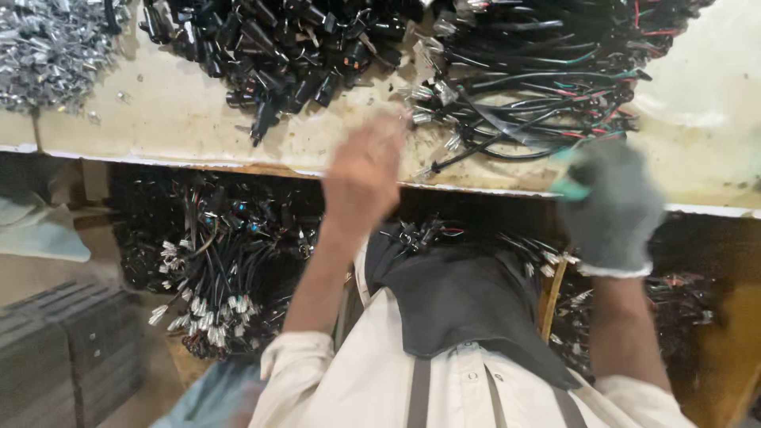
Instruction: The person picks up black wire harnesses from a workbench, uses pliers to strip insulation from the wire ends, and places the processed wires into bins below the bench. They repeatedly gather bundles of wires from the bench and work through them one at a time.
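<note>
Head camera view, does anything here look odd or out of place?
Yes: only the right hand wears a grey glove; the left hand is bare. The pale table top looks stained and grimy around the tangled wire bundles.

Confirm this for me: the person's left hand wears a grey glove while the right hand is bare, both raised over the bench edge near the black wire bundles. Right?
Not quite. The head view shows the glove on the other side: the right hand wears the grey glove and the left hand is bare. Both are raised over the bench edge near the black wire bundles.
</note>
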Available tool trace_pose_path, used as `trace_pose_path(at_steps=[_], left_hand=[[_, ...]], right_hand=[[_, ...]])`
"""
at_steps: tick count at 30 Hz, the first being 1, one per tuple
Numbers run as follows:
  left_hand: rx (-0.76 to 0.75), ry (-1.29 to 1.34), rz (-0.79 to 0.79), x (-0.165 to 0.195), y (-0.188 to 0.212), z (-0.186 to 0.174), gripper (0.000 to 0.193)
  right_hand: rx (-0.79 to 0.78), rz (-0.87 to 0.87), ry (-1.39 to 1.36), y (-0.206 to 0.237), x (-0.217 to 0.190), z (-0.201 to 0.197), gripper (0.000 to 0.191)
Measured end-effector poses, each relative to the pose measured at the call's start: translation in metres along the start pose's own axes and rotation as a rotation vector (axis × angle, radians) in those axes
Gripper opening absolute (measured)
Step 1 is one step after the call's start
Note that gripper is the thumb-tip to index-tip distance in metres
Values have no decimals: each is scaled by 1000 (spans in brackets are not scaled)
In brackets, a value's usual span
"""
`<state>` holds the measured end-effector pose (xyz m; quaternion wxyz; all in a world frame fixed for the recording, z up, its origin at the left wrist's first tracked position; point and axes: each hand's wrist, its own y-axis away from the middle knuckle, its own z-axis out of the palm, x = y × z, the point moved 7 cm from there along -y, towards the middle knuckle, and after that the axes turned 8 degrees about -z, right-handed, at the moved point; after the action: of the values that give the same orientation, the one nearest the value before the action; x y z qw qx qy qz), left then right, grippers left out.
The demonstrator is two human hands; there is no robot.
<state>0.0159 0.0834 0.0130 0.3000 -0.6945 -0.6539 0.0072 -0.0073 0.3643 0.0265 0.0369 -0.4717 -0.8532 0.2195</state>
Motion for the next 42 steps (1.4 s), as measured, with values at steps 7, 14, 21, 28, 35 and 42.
trace_pose_path(at_steps=[7,14,21,28,35,42], left_hand=[[121,-93,-197,-83,-53,47,36],[319,816,-218,-75,-40,5,36],[-629,1818,-643,46,45,72,51],[-667,1191,-334,60,59,58,34],[-741,1119,-265,60,63,56,39],[-826,1004,-497,65,71,68,29]], right_hand=[[-332,104,-231,18,9,31,44],[-97,81,-105,11,1,12,24],[-281,69,-99,28,-9,43,34],[-215,392,-685,26,29,55,11],[-433,-342,-523,26,-56,29,32],[-144,208,-1037,45,-39,43,13]])
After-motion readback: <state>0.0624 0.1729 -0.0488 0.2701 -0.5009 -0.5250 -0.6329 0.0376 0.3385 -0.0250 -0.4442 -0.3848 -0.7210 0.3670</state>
